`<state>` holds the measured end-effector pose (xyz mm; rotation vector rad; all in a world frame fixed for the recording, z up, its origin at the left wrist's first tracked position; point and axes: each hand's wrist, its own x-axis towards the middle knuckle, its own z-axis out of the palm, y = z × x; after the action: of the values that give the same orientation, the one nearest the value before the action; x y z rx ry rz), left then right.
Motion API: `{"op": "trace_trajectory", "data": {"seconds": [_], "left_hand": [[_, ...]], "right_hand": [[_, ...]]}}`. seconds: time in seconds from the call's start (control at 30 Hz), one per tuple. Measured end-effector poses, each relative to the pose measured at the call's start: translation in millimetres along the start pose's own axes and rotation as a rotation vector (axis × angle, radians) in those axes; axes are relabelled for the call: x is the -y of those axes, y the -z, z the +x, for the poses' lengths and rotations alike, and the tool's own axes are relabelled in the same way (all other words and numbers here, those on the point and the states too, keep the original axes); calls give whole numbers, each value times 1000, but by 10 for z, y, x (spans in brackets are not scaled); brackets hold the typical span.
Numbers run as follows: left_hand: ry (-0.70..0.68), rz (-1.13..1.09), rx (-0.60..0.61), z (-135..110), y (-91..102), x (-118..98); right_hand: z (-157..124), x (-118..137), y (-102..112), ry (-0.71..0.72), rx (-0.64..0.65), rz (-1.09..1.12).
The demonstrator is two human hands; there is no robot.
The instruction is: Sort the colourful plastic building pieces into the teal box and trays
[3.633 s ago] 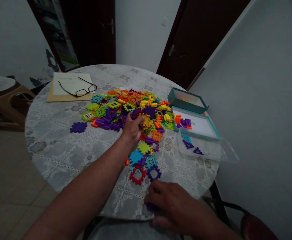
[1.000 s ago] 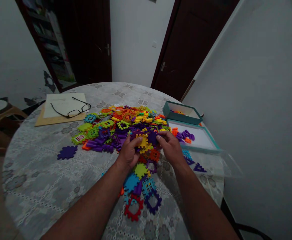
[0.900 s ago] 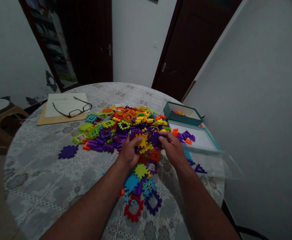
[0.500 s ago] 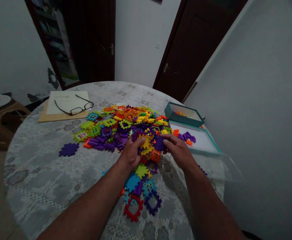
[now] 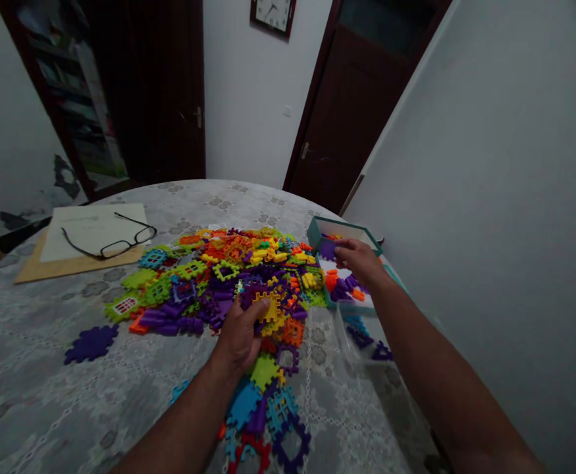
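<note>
My left hand (image 5: 241,336) is closed on a yellow building block plate (image 5: 268,307) with notched edges, the thumb on its face. Dark purple pieces lie just behind that plate; I cannot tell whether they are held too. Out to the right, my right hand (image 5: 359,260) pinches a flat purple building block plate (image 5: 326,249) by its edge. This plate hovers at the front side of a teal box (image 5: 344,230). Under the left hand and around it spreads a heap of bright plastic pieces (image 5: 228,270).
A white, teal-edged lid (image 5: 336,263) holds orange and purple pieces. In front of it stands a clear plastic tray (image 5: 347,339) with blue and purple pieces. Black glasses (image 5: 114,248) rest on papers at the left. A purple plate (image 5: 91,343) lies apart on the tablecloth.
My right hand has carried the purple plate away from the left hand, to the right and toward the teal box. My left hand keeps the yellow plate. The view has turned rightward and up.
</note>
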<state>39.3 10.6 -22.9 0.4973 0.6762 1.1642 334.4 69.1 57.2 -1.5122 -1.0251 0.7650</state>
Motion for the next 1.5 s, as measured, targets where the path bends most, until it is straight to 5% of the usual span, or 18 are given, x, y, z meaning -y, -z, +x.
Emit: {"op": "trace_trajectory", "data": {"seconds": [0.13, 0.27, 0.43, 0.6, 0.73, 0.9, 1.1, 1.17, 1.33, 1.5], "left_hand": [[8, 18, -11, 12, 42, 14], [5, 16, 1, 23, 56, 15], [2, 18, -24, 3, 23, -3], [-13, -14, -1, -24, -18, 0], [-34, -17, 33, -37, -40, 3], [-63, -13, 31, -29, -31, 13], [-63, -6, -4, -16, -20, 14], [-42, -11, -12, -20, -27, 6], [2, 2, 8, -21, -24, 8], [26, 21, 32, 5, 17, 46]], "right_hand": [[610, -31, 102, -23, -205, 46], [782, -43, 134, -53, -269, 79], [301, 60, -15, -92, -78, 67], [-640, 74, -398, -28, 454, -138], [-1156, -68, -671, 96, 474, -281], [-1350, -146, -694, 140, 443, -288], [-1006, -54, -353, -83, 691, -205], [-690, -34, -251, -111, 579, -183], [199, 25, -58, -72, 16, -89], [530, 111, 49, -18, -138, -145]]}}
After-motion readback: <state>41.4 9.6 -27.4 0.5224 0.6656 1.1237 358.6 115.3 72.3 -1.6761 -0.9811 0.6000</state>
